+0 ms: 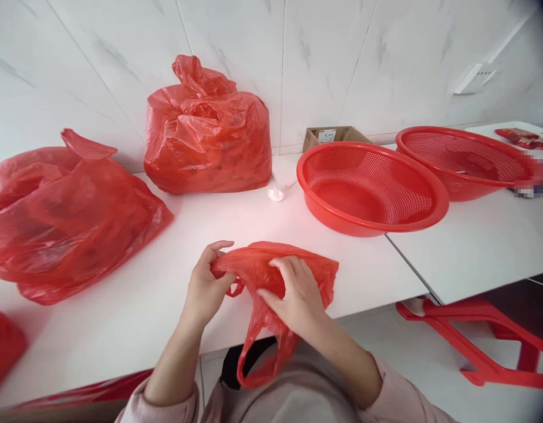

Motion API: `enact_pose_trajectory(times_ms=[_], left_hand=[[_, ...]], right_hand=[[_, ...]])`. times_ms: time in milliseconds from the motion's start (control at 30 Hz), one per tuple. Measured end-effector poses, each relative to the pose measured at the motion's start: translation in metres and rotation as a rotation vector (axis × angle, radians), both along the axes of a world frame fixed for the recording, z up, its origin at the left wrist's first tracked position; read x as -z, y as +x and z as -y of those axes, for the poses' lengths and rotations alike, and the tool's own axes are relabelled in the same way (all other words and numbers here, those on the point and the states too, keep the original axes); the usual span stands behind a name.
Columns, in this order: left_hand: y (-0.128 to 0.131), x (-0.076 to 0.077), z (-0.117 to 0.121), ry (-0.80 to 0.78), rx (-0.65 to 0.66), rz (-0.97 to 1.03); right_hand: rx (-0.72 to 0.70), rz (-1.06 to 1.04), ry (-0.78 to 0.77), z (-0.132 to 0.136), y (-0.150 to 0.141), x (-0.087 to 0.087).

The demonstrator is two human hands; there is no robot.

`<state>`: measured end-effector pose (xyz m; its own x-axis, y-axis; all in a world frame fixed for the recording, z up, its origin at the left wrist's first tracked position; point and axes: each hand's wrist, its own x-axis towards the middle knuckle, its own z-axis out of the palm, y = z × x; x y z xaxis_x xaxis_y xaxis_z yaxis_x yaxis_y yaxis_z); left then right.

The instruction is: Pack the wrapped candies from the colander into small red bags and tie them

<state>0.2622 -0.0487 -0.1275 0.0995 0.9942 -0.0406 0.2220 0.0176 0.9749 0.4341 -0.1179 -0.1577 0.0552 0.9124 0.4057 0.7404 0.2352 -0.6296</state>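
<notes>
A thin red plastic bag [262, 264] with loop handles is bunched between my two hands at the front edge of the white table. My left hand [208, 288] has its thumb and curled fingers on the bag's left end, closed on the film. Over the bag's right part, my right hand [300, 294] grips the film with bent fingers, thumb and index finger apart. One handle loop hangs below the table edge towards my lap. My right fingertips are partly hidden in the folds.
Two filled red bags [209, 141] [77, 217] stand at the back and left. Red perforated baskets [370, 226] [465, 188] sit at right, a cardboard box [313, 138] behind. A small white-pink object [276, 194] lies mid-table. A red stool [465, 329] stands below right.
</notes>
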Motion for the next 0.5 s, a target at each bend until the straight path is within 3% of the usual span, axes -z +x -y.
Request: enact_pose_trajectory(times_ms=[100, 200, 333, 400, 500], left_hand=[[-0.008, -0.004, -0.004, -0.064, -0.021, 0.213], [-0.023, -0.01, -0.012, -0.127, -0.064, 0.377], [-0.037, -0.014, -0.017, -0.106, 0.032, 0.265], [-0.037, -0.014, -0.015, -0.095, 0.107, 0.135], [-0.028, -0.016, -0.006, -0.041, 0.11, 0.011]], right_hand=[[-0.031, -0.14, -0.113, -0.012, 0.029, 0.009], [-0.002, -0.405, -0.184, -0.018, 0.066, 0.006], [0.106, -0.474, -0.221, -0.02, 0.102, -0.007], [0.118, -0.423, -0.173, -0.015, 0.105, -0.022], [0.186, -0.361, 0.134, 0.003, 0.082, -0.058]])
